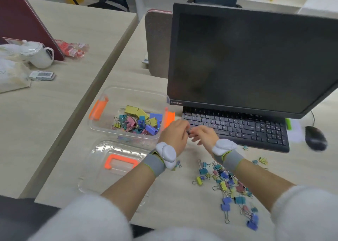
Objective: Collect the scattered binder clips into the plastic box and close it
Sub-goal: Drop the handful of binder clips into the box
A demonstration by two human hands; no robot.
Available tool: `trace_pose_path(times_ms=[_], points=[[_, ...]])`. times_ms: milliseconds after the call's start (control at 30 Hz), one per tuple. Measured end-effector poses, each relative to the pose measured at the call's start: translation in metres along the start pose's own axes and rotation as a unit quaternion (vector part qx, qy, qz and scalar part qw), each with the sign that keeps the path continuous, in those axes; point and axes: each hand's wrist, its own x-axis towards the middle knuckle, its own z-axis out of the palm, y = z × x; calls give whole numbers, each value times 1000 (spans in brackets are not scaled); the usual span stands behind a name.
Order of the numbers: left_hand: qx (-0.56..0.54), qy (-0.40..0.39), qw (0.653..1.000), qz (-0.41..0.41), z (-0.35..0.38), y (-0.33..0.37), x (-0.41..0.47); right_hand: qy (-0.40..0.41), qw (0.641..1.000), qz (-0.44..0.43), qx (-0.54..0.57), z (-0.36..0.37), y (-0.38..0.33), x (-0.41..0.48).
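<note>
— Between the keyboard [237, 127] and the plastic box [128, 136], fingertip to fingertip over the desk [173, 204]: what have the hands got?

— Left hand [174, 133] first: fingers curled in, pinching a small dark thing [188, 131], too blurred to name. Right hand [205, 135] reaches its fingers to the same spot; gripping or just touching, I cannot tell.

— And the box?

— Clear plastic, open, sitting by the desk's left edge, an orange latch [98, 109] on each side. Inside, a heap of clips [139, 122]: yellow, blue, pink, teal, with wire handles. Its lid [102, 176] is clear too, lying flat toward the near edge, touching the box, orange handle [120, 161] on top, partly under the left forearm.

— Plenty left out?

— Yes: the scattered binder clips [228, 184] sprawl toward the near edge, right of the lid, under the right forearm, same mix of colours. A few strays [262, 160] lie just before the keyboard's right end.
</note>
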Motion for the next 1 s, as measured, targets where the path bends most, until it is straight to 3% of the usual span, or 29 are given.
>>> trace_pose_path(times_ms=[100, 233, 433, 533, 800, 900, 1000], points=[[27, -67, 997, -18, 31, -5, -14, 16, 983, -23, -184, -8, 44, -11], [136, -128, 977, -104, 61, -29, -35, -5, 940, -71, -334, -14, 89, -32], [188, -123, 972, -74, 80, -51, -69, -31, 883, -157, -442, -10, 128, -49], [125, -102, 984, -75, 88, -46, -77, -13, 872, -171, -458, -3, 134, -46], [25, -141, 990, 14, 112, -21, -89, -32, 893, -250, -374, -6, 135, -60], [56, -123, 990, 26, 118, -17, -92, 17, 883, -283, -374, -21, 139, -75], [107, -106, 987, 53, 123, -18, -92, 104, 881, -260, -380, -41, 146, -84]])
